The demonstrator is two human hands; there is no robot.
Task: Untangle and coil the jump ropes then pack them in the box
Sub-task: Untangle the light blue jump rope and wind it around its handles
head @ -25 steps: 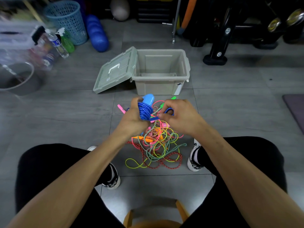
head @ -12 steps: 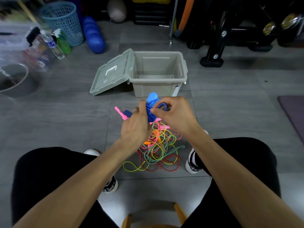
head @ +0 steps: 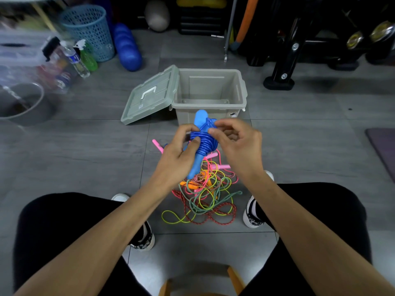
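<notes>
Left hand (head: 177, 154) grips blue rope (head: 203, 142) bundle, right hand (head: 237, 142) pinches its loose end; light, springy, slippery cord, so hold across the coils

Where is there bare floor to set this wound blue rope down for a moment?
Bare grey floor lies left of the tangled ropes, between the box lid and the left shoe. More lies right of the box, before the purple mat. Between the shoes it is crowded with ropes, and the box itself looks empty.
</notes>
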